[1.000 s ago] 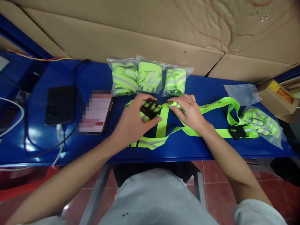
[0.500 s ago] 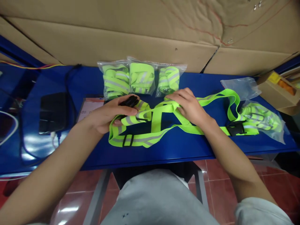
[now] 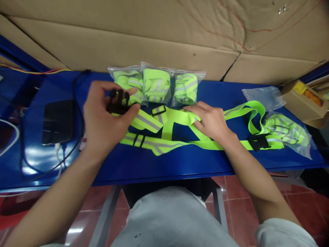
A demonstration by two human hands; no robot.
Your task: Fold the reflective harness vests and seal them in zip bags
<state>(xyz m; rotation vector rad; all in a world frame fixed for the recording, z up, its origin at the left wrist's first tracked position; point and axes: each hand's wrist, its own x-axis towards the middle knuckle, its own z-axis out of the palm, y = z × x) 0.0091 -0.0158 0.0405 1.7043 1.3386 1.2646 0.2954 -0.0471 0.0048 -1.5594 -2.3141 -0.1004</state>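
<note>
A neon-yellow reflective harness (image 3: 164,145) with grey stripes lies spread across the blue table. My left hand (image 3: 102,115) is closed around a black plastic buckle (image 3: 119,99) at one strap end, lifted above the table's left part. From it a strap runs right toward a black slider (image 3: 158,110). My right hand (image 3: 210,120) grips the harness strap near its middle, fingers bent over the webbing and partly hidden. Toward the right end, another black buckle (image 3: 258,142) lies on the strap.
Three clear bags of folded straps (image 3: 156,84) stand along the cardboard wall (image 3: 144,44). At right are another filled bag (image 3: 289,132), a flat plastic bag (image 3: 264,96) and a cardboard box (image 3: 303,103). A black device (image 3: 58,121) with cables lies at left.
My left hand has moved left and up with the buckle, drawing the strap out. The harness's left loop has shifted upward. My right hand has stayed nearly in place.
</note>
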